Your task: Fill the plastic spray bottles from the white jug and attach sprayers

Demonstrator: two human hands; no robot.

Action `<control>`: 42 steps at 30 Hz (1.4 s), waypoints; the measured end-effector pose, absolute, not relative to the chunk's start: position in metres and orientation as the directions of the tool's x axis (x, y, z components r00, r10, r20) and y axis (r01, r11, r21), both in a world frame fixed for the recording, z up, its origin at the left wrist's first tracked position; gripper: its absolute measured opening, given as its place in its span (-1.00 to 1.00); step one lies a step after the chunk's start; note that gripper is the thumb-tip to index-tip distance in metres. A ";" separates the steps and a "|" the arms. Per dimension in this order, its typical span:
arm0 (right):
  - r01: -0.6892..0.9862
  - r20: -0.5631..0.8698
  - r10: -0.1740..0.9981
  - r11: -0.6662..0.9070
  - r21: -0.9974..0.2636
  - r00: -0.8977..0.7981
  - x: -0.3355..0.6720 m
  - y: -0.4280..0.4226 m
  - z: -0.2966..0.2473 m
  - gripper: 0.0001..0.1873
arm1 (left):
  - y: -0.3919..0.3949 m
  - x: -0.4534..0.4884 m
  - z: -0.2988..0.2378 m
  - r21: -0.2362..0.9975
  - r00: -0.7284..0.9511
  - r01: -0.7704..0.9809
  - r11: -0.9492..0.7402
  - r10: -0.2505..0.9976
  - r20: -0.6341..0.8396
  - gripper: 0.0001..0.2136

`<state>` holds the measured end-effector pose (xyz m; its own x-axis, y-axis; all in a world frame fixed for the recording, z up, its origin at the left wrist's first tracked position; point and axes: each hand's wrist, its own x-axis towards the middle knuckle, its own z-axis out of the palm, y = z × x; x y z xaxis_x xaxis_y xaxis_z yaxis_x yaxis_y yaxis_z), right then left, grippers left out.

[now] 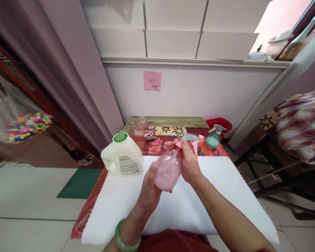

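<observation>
A pink spray bottle [168,169] is held tilted above the white cloth, its grey and pink spray head [190,137] pointing to the right. My left hand [150,187] wraps round the lower body of the bottle. Up at the neck, my right hand [190,159] is closed on the collar under the spray head, with the thumb on top. Left of my hands stands a large whitish jug [126,157] with a green cap [120,136]. Farther right, a green spray bottle [214,138] stands upright on the table.
Clear pink bottles [140,126] and a pink and grey spray head [149,133] lie at the back left. White cloth [199,210] covers the front of the table. A pink note [152,81] is on the wall; a dark stool [280,178] stands right.
</observation>
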<state>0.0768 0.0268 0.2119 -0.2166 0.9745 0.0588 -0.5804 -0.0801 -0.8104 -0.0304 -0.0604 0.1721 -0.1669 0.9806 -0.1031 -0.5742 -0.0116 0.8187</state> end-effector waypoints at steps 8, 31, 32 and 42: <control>-0.584 -0.003 0.984 -0.109 -0.805 -0.179 0.075 0.012 0.221 -0.50 | -0.058 -0.044 0.148 0.238 -0.083 0.851 -0.469 0.327 0.941 -0.20; -0.585 0.404 0.890 0.215 -0.782 -0.212 0.104 0.017 0.239 -0.51 | -0.056 -0.029 0.197 0.493 0.402 -0.780 0.385 0.912 -0.076 -0.33; -0.564 0.391 0.895 0.214 -0.797 -0.214 0.105 0.017 0.239 -0.52 | -0.057 -0.026 0.197 0.527 0.355 -0.779 0.340 0.932 -0.077 -0.34; -0.500 0.206 0.978 0.157 -0.852 -0.043 0.096 0.015 0.239 -0.60 | -0.045 -0.026 0.160 0.560 -0.161 0.604 -0.567 0.601 0.783 -0.03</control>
<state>0.0963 0.0148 0.2385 -0.0430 0.9777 0.2056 -0.5000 0.1571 -0.8517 -0.0262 -0.0455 0.1603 -0.1613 0.6013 0.7826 0.6040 -0.5670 0.5601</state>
